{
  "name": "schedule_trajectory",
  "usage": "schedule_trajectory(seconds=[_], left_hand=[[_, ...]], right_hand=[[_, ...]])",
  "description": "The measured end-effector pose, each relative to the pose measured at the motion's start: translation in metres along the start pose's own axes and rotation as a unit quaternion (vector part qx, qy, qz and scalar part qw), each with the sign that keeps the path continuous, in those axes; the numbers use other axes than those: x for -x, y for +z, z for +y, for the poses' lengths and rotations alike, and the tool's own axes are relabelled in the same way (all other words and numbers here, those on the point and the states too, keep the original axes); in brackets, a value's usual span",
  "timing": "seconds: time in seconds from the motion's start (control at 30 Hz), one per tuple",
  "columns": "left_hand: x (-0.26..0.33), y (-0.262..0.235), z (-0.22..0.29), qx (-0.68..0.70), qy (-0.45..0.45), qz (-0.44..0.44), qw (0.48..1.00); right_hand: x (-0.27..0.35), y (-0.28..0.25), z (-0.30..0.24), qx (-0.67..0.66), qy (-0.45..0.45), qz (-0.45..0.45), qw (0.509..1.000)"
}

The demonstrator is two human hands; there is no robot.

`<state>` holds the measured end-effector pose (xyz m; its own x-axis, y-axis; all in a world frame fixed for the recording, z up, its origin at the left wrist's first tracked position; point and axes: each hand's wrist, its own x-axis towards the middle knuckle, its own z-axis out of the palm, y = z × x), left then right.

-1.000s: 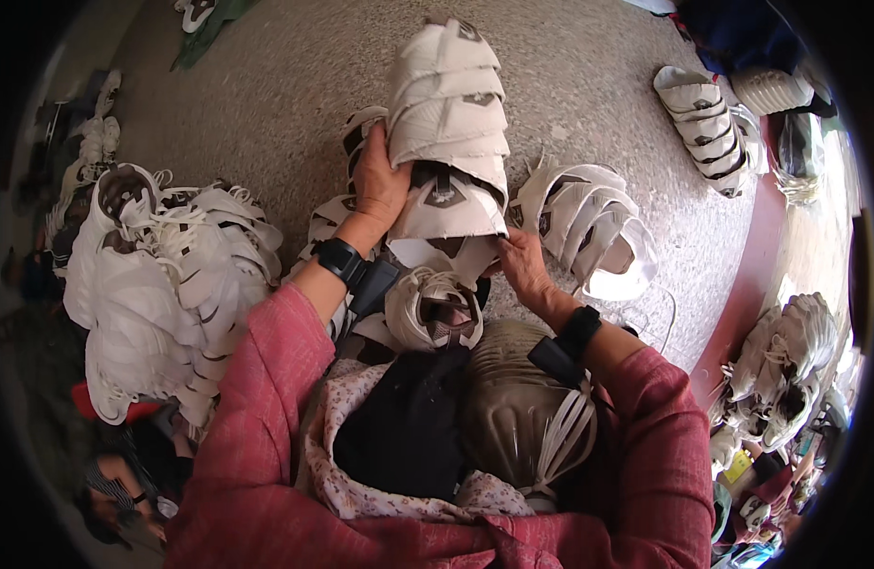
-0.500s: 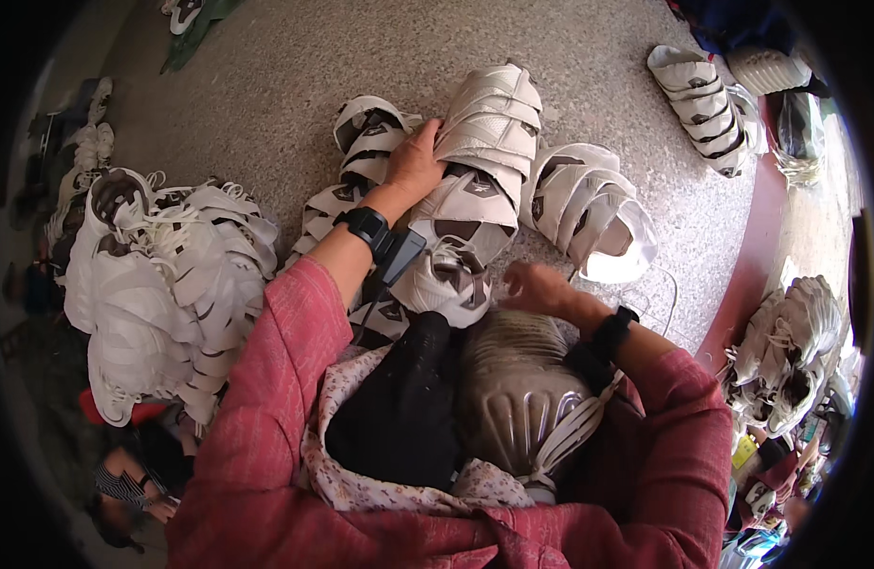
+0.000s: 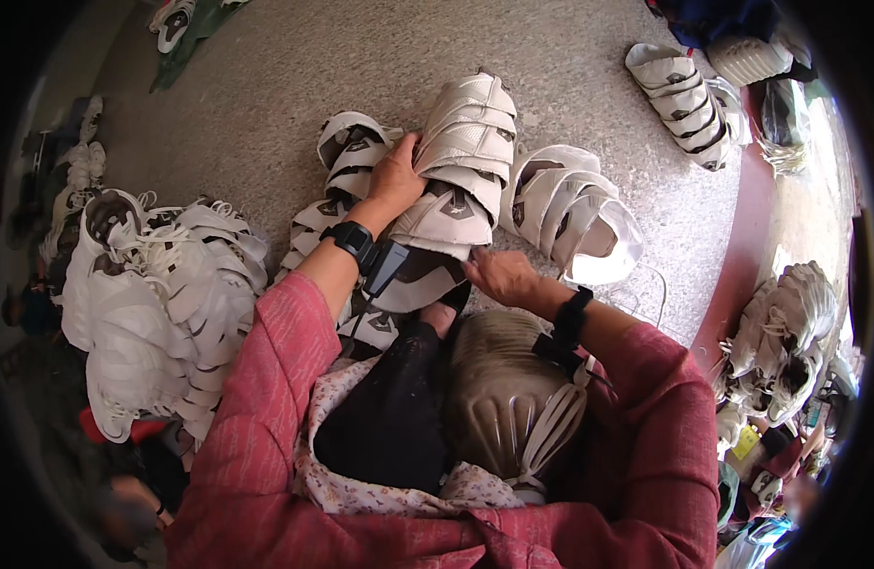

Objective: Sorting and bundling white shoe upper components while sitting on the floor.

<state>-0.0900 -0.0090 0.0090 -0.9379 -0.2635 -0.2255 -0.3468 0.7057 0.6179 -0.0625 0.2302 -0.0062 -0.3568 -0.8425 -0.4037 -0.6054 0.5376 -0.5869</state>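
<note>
A long stack of nested white and brown shoe uppers [image 3: 468, 128] lies on the floor in front of me. My left hand [image 3: 397, 180] is closed on its left side, the fingers partly hidden behind it. At the stack's near end, my right hand [image 3: 505, 277] is closed with its fingertips at the rim of a shoe upper [image 3: 445, 220]; the exact grip is partly hidden. Below that rim another white and brown upper [image 3: 413, 283] shows. A second row of uppers [image 3: 354, 161] lies left of my left hand, and a shorter nested stack [image 3: 574, 209] sits to the right.
A big heap of white laced uppers [image 3: 153, 313] is at my left. Farther right lie another stack [image 3: 683, 104] and a pile of shoes [image 3: 783, 341]. A ribbed grey-brown bundle with pale straps [image 3: 503, 408] rests against my lap. A thin cord [image 3: 660, 294] curls on the floor.
My right hand has moved up and left to the stack's near end. The laced upper that lay there is out of sight. The view has shifted slightly.
</note>
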Motion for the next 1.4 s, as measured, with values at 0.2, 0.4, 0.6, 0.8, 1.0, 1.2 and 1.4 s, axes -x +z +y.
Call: schedule_trajectory(seconds=[0.2, 0.4, 0.6, 0.8, 1.0, 1.2, 1.4], left_hand=[[-0.008, 0.004, -0.011, -0.091, 0.017, -0.001, 0.996], [-0.001, 0.009, -0.018, -0.193, 0.094, 0.069, 0.974], [0.012, -0.018, -0.003, -0.127, 0.008, 0.054, 0.99], [0.031, -0.097, 0.045, -0.122, 0.101, 0.171, 0.972], [0.028, -0.141, 0.039, -0.02, 0.179, 0.264, 0.947], [0.018, -0.114, 0.033, 0.069, 0.206, 0.247, 0.944], [0.017, -0.04, -0.009, -0.058, 0.072, 0.139, 0.986]], right_hand=[[-0.003, 0.012, 0.01, -0.012, 0.14, -0.039, 0.989], [-0.007, 0.018, 0.019, -0.326, 0.229, -0.148, 0.905], [-0.018, 0.021, 0.01, -0.547, 0.114, -0.092, 0.824], [-0.016, -0.039, -0.018, -0.457, 0.045, -0.024, 0.888], [-0.035, -0.081, -0.042, -0.554, 0.009, 0.105, 0.826], [-0.039, -0.074, -0.029, -0.547, 0.082, 0.157, 0.819], [-0.043, -0.003, 0.007, -0.517, 0.182, 0.068, 0.834]])
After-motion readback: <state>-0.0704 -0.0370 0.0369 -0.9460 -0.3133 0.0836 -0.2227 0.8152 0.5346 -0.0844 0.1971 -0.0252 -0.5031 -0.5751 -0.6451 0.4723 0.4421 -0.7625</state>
